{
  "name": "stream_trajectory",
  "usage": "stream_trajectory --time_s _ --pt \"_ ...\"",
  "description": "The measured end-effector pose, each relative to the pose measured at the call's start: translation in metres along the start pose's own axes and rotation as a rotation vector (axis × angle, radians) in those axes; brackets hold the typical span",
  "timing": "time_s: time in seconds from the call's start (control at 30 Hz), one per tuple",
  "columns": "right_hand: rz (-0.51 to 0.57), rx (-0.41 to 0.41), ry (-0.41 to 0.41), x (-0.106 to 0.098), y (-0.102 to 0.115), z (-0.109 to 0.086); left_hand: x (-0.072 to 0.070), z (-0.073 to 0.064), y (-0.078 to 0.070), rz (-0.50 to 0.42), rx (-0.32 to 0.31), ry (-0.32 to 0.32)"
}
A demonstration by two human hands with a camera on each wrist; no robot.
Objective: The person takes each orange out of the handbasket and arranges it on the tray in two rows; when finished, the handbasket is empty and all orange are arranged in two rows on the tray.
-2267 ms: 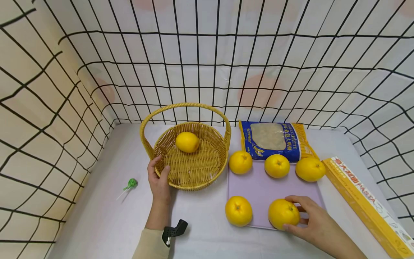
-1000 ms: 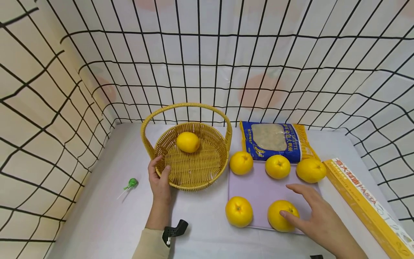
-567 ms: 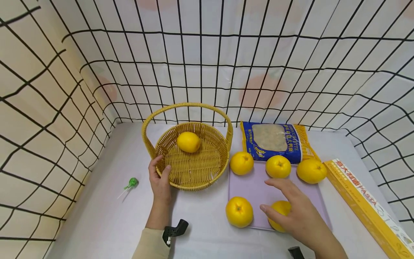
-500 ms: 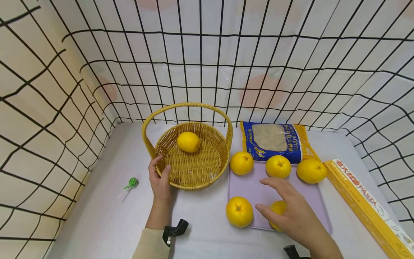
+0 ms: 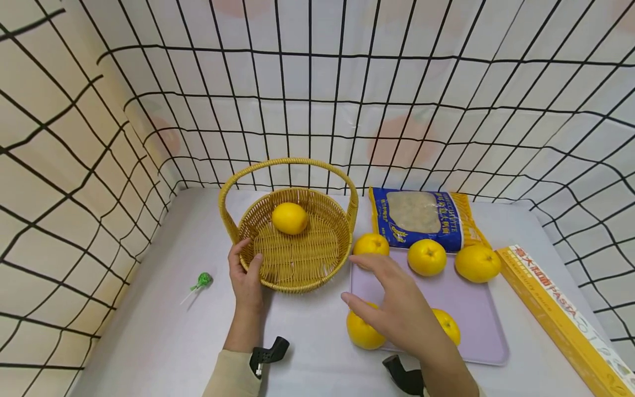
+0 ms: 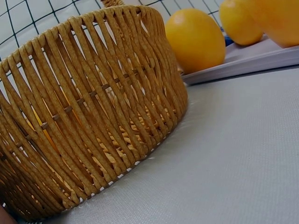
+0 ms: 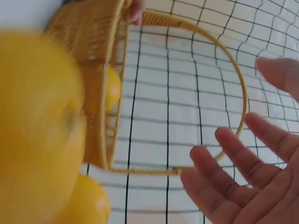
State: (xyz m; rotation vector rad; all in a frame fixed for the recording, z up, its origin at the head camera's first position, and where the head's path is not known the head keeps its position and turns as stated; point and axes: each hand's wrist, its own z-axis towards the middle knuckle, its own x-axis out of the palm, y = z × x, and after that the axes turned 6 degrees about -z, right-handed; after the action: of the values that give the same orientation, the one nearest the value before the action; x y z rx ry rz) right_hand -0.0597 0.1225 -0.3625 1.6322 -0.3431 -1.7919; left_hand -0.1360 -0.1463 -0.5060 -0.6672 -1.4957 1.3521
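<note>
A wicker basket with a tall arched handle stands at the centre, one yellow fruit inside it. My left hand grips the basket's left front rim, thumb inside and fingers round the outer wall. My right hand hovers with fingers spread over the left part of a lilac tray, holding nothing. It partly covers the front left fruit, the front right fruit and the back left fruit. Two more, a middle fruit and a right fruit, sit along the tray's back edge.
Behind the tray lies a blue and yellow pasta bag. A long yellow pasta box slants along the right. On the left is a green lollipop. Black wire mesh encloses the back and sides.
My right hand has let go of the front right fruit, lifted and moved left towards the front left one. The fruit stays on the tray. My left hand keeps its grip on the basket.
</note>
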Motion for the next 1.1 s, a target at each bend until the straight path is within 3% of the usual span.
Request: stream_trajectory --time_s 0.17,0.4,0.7,0.9,1.1 --pt "0.031 0.008 -0.004 0.007 0.017 0.012 0.002 -0.001 0.000 0.014 0.002 0.013" --pt "0.013 -0.053 -0.002 0.014 0.035 0.034 0.002 0.001 0.001 -0.006 0.013 0.006" --pt "-0.030 0.003 0.096 0.022 0.052 0.070 0.001 0.000 0.001 -0.033 0.032 0.010" --pt "-0.095 0.004 0.125 0.021 0.055 0.095 0.000 0.000 0.002 -0.032 0.036 0.014" --pt "-0.152 0.007 0.185 0.032 0.047 0.122 -0.001 0.001 0.002 -0.017 0.051 0.021"
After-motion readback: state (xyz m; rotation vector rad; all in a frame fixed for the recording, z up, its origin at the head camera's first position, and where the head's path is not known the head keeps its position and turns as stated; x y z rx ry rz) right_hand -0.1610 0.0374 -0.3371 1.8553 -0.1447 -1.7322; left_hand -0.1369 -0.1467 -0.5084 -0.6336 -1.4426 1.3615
